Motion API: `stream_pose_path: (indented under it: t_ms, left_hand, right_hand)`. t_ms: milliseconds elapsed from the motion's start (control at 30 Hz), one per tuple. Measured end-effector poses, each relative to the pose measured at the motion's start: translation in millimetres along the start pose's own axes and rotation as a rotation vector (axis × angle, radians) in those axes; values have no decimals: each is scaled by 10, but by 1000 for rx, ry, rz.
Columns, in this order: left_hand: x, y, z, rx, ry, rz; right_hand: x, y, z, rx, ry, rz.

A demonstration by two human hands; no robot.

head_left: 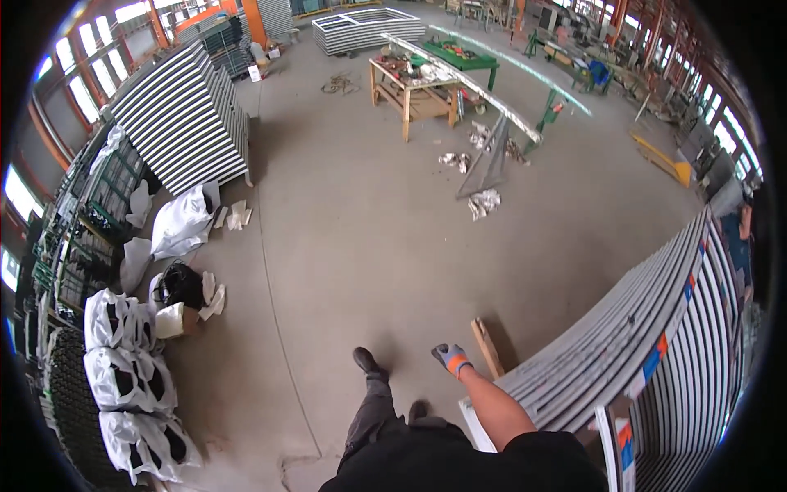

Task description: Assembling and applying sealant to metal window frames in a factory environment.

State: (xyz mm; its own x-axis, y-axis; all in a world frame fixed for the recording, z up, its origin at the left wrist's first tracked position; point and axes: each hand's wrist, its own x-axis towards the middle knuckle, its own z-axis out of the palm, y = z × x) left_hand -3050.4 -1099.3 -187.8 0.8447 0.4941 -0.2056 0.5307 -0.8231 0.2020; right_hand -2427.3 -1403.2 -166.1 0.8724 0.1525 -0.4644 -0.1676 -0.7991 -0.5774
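Note:
My right hand (pixel 450 358), in a grey and orange glove, hangs in front of me over the floor with nothing visible in it. Its fingers are loosely bent, with small gaps showing. Just right of it, a wooden block (pixel 487 348) sticks out from under a stack of long grey frame profiles (pixel 607 336). My bare right forearm passes over the near left end of this stack. My left hand is out of view.
White wrapped bundles (pixel 123 385) and a white sack (pixel 182 223) lie along the left. Behind them stands a tall stack of white frames (pixel 184 119). Ahead are a wooden workbench (pixel 414 94) and a long white profile (pixel 475 88). A person (pixel 740 246) stands behind the right stack.

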Motion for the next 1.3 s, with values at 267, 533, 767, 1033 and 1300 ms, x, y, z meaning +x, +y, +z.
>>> stream_pose_path:
  t_ms: [267,533,767,1033,1300]
  left_hand:
    - [3813,539,-979,-392,-356,210]
    - [8667,204,-1857,-634,79,-303]
    - [10907,971,-3144,-357,277,-54]
    - [9376,26,-1614,-770,-589,-733]
    - [11480,-399,-1908,-428,-652,-495]
  right_hand:
    - [1360,1493,-110,-36,-41,-65]
    - [1489,-696,-96,599,-98,678]
    - [3099,-1740,64,417,-265,471]
    - [7137,-2982,-194,567,106,198]
    - [9408,-5513,-759,570,29,50]
